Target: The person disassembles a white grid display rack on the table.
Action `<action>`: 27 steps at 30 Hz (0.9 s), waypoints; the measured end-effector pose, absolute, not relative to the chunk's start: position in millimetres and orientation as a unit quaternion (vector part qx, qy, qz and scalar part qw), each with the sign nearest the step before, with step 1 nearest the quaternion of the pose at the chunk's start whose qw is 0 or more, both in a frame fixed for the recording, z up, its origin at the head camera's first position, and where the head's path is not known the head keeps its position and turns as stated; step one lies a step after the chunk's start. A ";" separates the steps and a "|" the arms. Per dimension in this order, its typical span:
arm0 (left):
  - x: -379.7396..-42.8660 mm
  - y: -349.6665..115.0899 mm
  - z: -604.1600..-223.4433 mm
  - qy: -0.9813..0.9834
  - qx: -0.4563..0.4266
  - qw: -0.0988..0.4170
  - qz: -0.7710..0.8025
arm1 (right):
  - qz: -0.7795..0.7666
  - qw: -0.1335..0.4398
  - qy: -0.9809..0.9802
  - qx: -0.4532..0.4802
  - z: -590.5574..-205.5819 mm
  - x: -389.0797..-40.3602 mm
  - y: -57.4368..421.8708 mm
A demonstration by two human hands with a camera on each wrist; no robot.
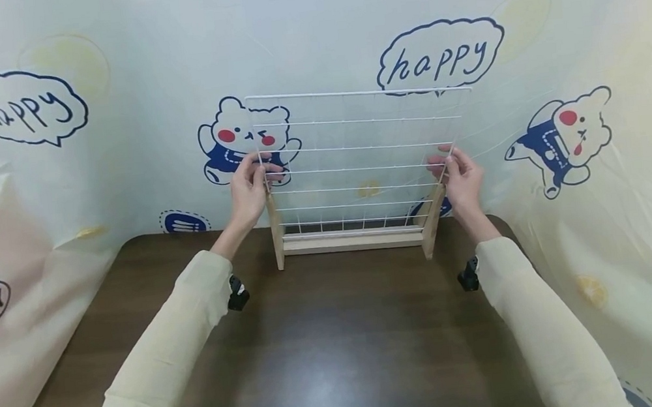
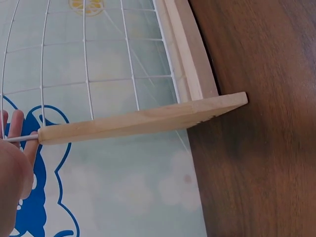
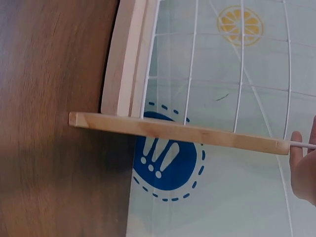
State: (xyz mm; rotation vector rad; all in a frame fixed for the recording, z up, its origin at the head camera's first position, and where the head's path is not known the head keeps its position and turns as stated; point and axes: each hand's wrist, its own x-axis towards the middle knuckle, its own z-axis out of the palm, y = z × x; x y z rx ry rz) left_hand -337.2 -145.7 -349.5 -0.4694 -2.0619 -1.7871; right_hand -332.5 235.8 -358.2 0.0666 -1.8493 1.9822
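Note:
A white wire grid point(image 1: 351, 93) stands upright in a light wooden base point(image 1: 353, 243) with a slanted wooden side piece at each end. At the grid's left edge wire, just above the wooden side, my left hand point(image 1: 250, 191) pinches the wire between thumb and fingers. My right hand point(image 1: 464, 180) does the same on the right edge wire. In the left wrist view the left wooden side piece point(image 2: 148, 120) ends near the thumb and fingers. The right wooden side piece point(image 3: 197, 133) appears in the right wrist view, its upper end close to the right fingers.
The base stands near the back edge of a dark brown wooden table point(image 1: 327, 334). Behind it hangs a pale curtain point(image 1: 322, 40) printed with bears, clouds and the word "happy". Each wrist wears a small black device point(image 1: 238, 294) below the sleeve cuff.

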 end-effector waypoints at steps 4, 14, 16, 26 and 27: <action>-335.7 -143.8 -347.1 -0.737 -0.170 0.208 -0.621 | 0.692 0.233 -0.682 0.041 -357.3 -332.9 234.9; -336.0 -143.2 -343.2 -0.739 -0.166 0.203 -0.620 | 0.707 0.204 -0.676 0.049 -354.1 -333.8 241.4; -337.1 -143.8 -342.7 -0.733 -0.164 0.198 -0.629 | 0.711 0.191 -0.675 0.053 -353.4 -333.7 244.0; -345.3 -150.6 -338.5 -0.707 -0.128 0.142 -0.681 | 0.715 0.164 -0.677 0.054 -350.0 -332.9 249.2; -346.3 -151.6 -338.3 -0.707 -0.128 0.142 -0.681 | 0.720 0.164 -0.672 0.056 -349.4 -333.3 248.9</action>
